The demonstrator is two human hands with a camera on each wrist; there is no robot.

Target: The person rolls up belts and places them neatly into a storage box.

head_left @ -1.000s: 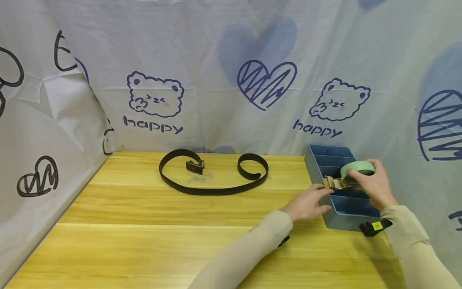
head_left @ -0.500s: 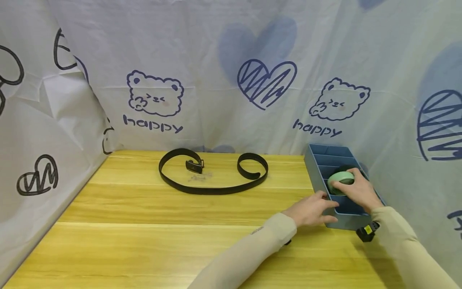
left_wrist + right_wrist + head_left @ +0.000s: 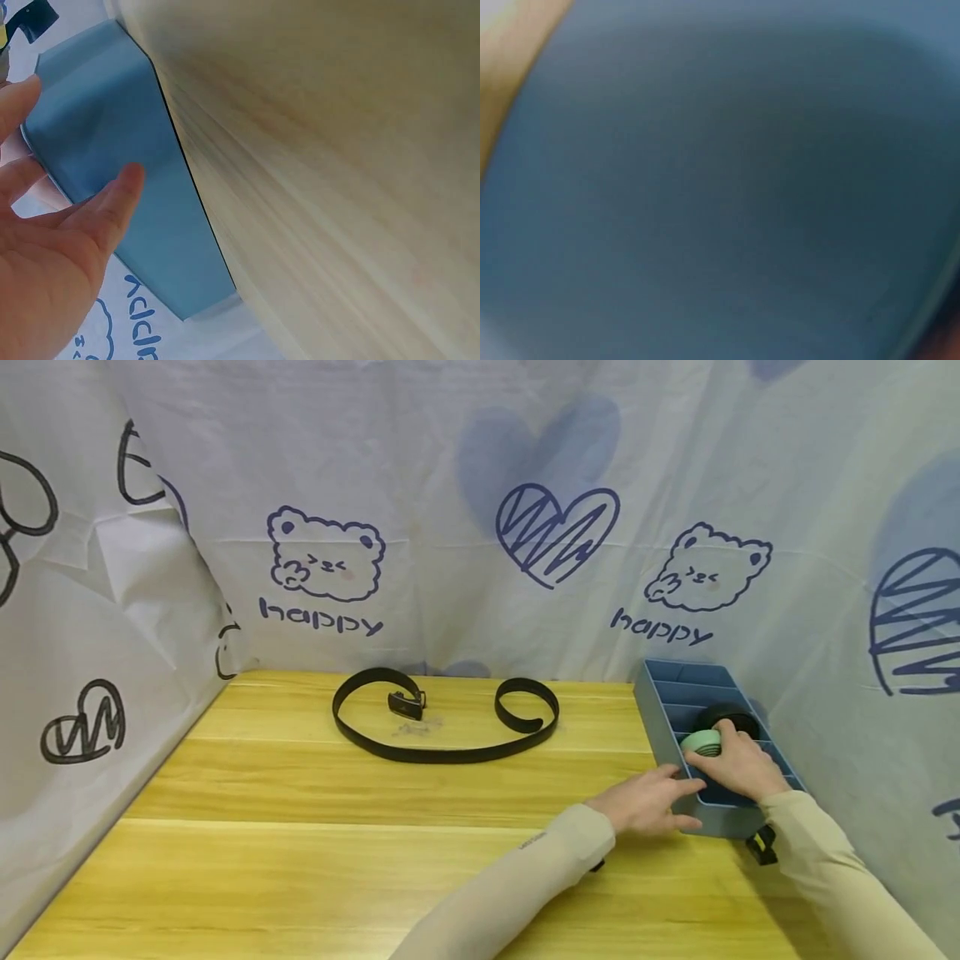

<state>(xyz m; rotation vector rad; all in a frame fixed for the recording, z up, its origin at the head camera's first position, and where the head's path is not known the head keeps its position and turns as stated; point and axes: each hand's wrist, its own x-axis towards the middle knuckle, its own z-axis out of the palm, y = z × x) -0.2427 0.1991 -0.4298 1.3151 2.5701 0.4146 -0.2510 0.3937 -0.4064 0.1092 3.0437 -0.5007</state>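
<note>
A mint-green belt point(image 3: 701, 742), rolled into a coil, sits in a middle compartment of the blue divided box point(image 3: 660, 735) at the right. My right hand point(image 3: 741, 767) reaches down into the box and grips the coil between thumb and fingers; part of the coil is hidden behind them. My left hand point(image 3: 643, 802) rests at the box's near left rim with fingers stretched out. In the left wrist view, its fingers point(image 3: 112, 206) lie along the side wall of the box point(image 3: 120, 120). A blurred blue box wall point(image 3: 705, 180) fills most of the right wrist view.
A black coil point(image 3: 729, 717), like a rolled belt, lies in the box just behind the green one. Farther left on the wooden table point(image 3: 300, 860), a black belt point(image 3: 442, 756) with a metal buckle lies loosely curled. A printed cloth point(image 3: 450, 527) hangs behind and at both sides.
My right hand has lowered the green belt from above the box into a compartment, its gold-coloured buckle now out of sight. My left hand has shifted slightly right along the box rim.
</note>
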